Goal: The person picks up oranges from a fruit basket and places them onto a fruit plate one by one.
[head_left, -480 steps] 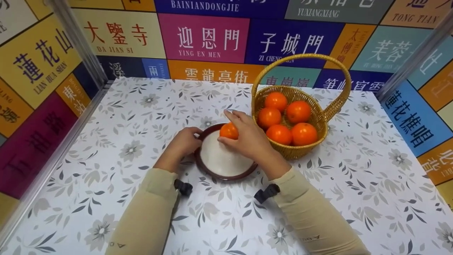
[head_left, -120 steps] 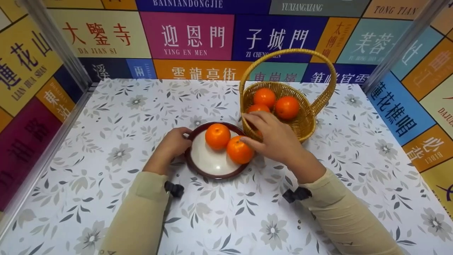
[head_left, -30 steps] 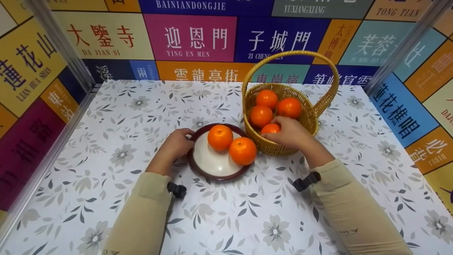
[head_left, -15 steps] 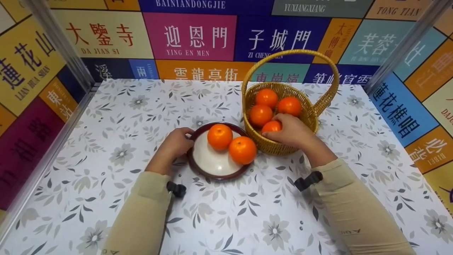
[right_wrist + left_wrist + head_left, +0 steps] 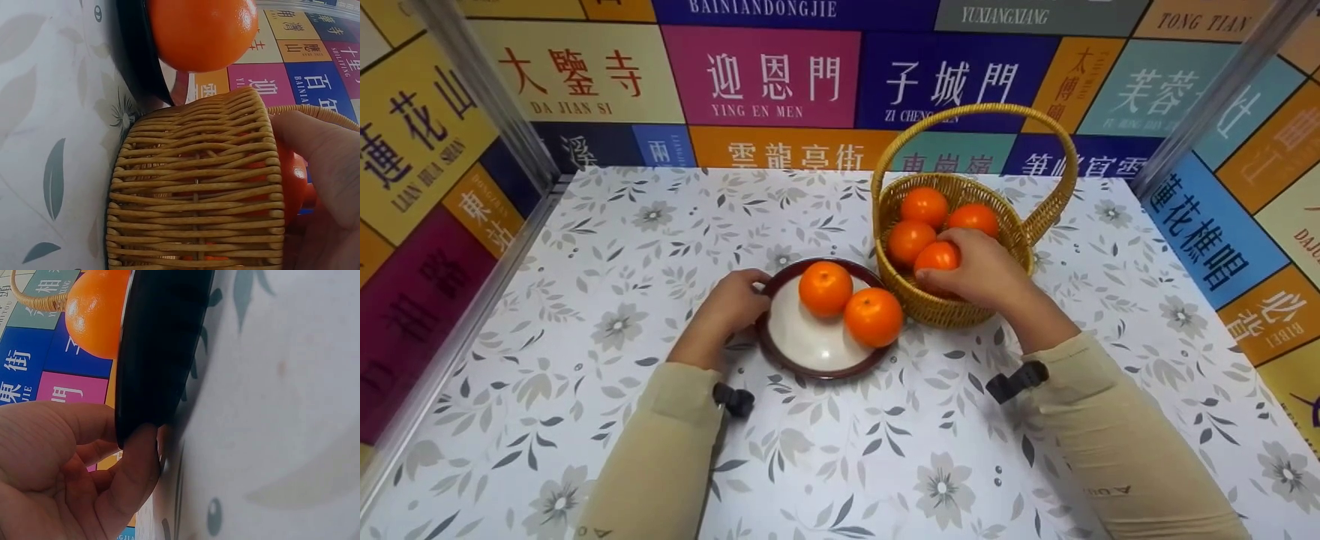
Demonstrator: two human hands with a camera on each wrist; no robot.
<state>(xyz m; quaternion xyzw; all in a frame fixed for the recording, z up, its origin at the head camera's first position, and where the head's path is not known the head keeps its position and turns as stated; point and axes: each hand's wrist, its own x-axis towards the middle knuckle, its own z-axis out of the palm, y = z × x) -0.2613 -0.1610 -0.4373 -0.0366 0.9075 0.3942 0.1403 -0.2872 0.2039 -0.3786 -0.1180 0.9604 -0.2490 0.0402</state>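
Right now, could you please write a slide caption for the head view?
Left hand holds a plate with two oranges; right hand grips another orange in a wicker basket.

Head view: R hand (image 5: pixel 986 271) covers part of gripped orange (image 5: pixel 936 260); far fingertips hidden behind fruit. L hand (image 5: pixel 733 301) hides a bit of plate (image 5: pixel 791 361) rim. R sleeve (image 5: pixel 1136 442) & L sleeve (image 5: pixel 651 450) cut off at btm; print too sm. to read. L wrist: plated orange (image 5: pixel 97 315) cut at top, bench (image 5: pixel 281 416) blurry. R wrist: basket (image 5: pixel 225 169) cut at btm, weave hides most fruit behind.
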